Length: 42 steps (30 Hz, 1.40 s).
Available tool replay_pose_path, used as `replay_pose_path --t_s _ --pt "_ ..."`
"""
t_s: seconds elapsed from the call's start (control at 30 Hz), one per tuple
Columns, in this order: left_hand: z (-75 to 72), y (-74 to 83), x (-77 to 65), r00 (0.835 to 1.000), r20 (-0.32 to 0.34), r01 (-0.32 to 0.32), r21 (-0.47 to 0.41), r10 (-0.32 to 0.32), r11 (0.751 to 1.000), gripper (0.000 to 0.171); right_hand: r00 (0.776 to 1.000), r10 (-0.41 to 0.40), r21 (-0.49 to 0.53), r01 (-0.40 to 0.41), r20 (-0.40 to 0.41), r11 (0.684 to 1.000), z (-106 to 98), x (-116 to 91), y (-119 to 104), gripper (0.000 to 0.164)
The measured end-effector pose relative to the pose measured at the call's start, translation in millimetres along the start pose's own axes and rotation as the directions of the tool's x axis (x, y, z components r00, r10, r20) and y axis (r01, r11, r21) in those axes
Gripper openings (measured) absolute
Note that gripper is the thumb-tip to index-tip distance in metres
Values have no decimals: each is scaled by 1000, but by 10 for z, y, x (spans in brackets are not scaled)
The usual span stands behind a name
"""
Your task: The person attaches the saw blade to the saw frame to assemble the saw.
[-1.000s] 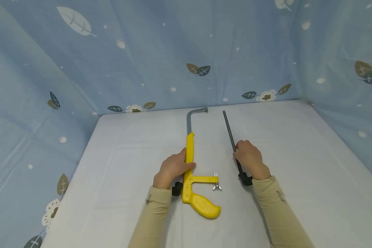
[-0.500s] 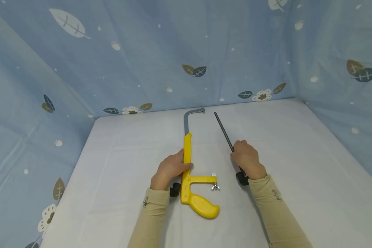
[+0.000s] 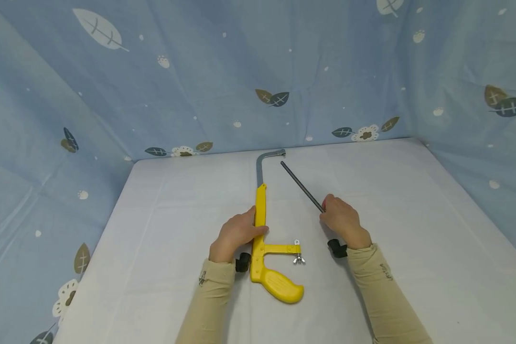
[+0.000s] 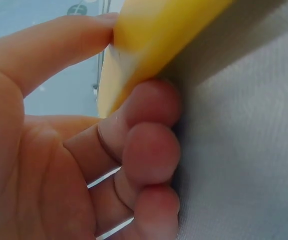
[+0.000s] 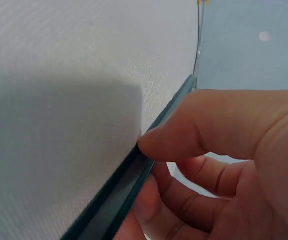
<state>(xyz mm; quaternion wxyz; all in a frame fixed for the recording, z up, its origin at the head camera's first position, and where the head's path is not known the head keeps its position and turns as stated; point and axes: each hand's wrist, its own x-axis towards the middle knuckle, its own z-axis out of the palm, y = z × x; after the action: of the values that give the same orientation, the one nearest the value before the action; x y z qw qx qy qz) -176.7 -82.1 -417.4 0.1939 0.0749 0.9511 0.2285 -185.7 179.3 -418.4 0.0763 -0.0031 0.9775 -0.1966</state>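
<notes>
A yellow hacksaw frame with a grey metal arm lies on the white table, handle toward me. My left hand grips the yellow bar between thumb and curled fingers. A wing nut sits at the frame's short arm. My right hand pinches a dark saw blade near its middle, thumb on the blade. The blade's far tip points toward the grey arm's end.
Blue cloth with leaf and flower prints walls the table on three sides. Black wrist cameras sit at the left wrist and right wrist. White tabletop stretches to the left and right of the saw.
My right hand has swung the blade's far tip leftward, closer to the grey arm's end. The left hand and the yellow frame have stayed put.
</notes>
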Motion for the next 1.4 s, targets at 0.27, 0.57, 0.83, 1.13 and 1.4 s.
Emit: replay_pose_path --t_s 0.27,0.57,0.83,1.13,1.4 --pt "-9 30 -21 1000 21 -2 -10 2 1000 77 999 -13 7 13 49 1000 -44 -6 34 23" --pt "-24 60 -19 1000 17 16 44 -17 999 81 994 -89 145 79 61 986 -122 6 15 25" --pt "-7 62 -24 999 23 30 69 -32 997 78 994 -91 481 53 56 875 -64 47 -47 29" --pt "-6 84 -57 999 14 40 91 -42 995 77 996 -72 736 10 53 677 47 78 -137 35" --pt "11 84 -40 999 9 36 101 -37 994 77 993 -79 816 -29 92 577 132 106 -151 41"
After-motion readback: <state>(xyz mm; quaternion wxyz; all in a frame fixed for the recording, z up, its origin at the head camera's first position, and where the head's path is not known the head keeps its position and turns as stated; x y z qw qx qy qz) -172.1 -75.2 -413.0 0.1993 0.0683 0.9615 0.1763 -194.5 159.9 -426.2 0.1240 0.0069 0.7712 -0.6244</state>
